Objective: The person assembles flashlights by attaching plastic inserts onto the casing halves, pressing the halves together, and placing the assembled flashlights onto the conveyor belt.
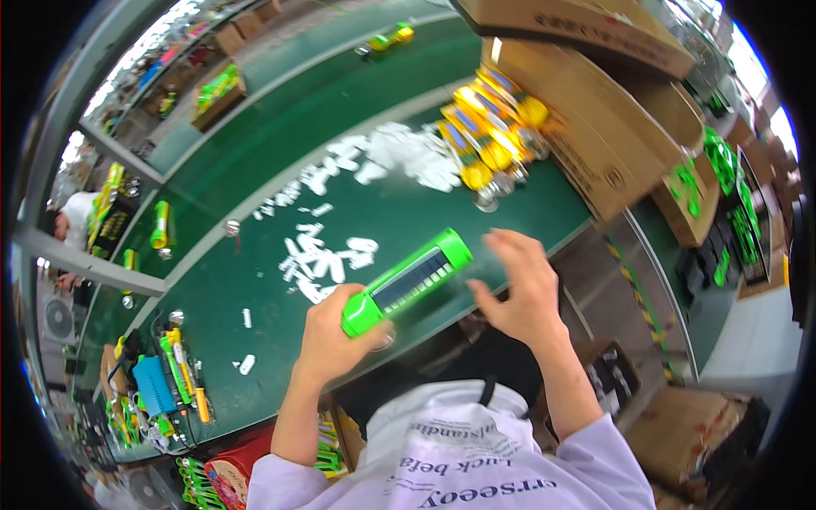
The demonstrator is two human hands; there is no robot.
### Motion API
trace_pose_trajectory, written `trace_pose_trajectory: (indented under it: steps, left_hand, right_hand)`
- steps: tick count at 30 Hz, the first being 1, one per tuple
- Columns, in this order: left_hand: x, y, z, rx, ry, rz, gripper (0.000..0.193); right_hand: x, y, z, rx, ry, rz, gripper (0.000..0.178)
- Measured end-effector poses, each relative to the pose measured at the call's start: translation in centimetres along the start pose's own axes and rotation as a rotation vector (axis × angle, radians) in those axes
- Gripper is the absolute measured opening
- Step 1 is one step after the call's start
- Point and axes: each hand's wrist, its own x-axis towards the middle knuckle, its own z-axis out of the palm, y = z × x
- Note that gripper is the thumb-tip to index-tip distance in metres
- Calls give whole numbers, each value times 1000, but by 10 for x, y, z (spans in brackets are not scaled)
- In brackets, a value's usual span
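Note:
A bright green flashlight-like tube (410,283) with a dark panel and a row of pale squares along one side is tilted up to the right over the table. My left hand (333,333) is closed around its lower left end, and something shiny shows just below that grip. Off its upper right end, my right hand (520,285) is open, thumb and fingers apart, touching nothing. Small white pieces (316,263) lie scattered on the green table (280,340) beyond the tube. Farther back is a larger heap of white pieces (399,153).
Yellow flashlights (489,127) with shiny heads are piled at the back right beside a cardboard box (586,119). Tools and a blue box (153,387) lie at the table's left end. A metal frame (102,268) crosses the left side. Green parts fill a carton (688,200) at right.

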Motion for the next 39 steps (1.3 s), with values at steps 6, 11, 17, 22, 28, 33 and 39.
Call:
trace_pose_trajectory:
  steps: [6,11,17,22,28,33,39]
  left_hand:
    - [76,-75,-58,-554,349,-483,28]
    - [162,-185,-130,-376,566,-515,37]
    - [221,-314,-169,97,712,-846,54]
    - [255,-328,-148,705,511,-1022,65]
    - [312,-297,-171,791,505,-1096,60]
    - [436,-282,-86,720,432,-732,63]
    - [578,-235,39,612,296,-372,82]
  right_hand:
    - [-19,57,58,-37,2,240,26]
    - [-19,64,71,-95,28,234,14]
    - [-12,59,74,-91,-1,239,14]
    - [-11,64,73,-130,-11,258,13]
    - [-4,59,75,-219,-87,259,16]
    - [7,57,68,-254,-194,187,37]
    - [28,55,66,-410,-346,160,39]
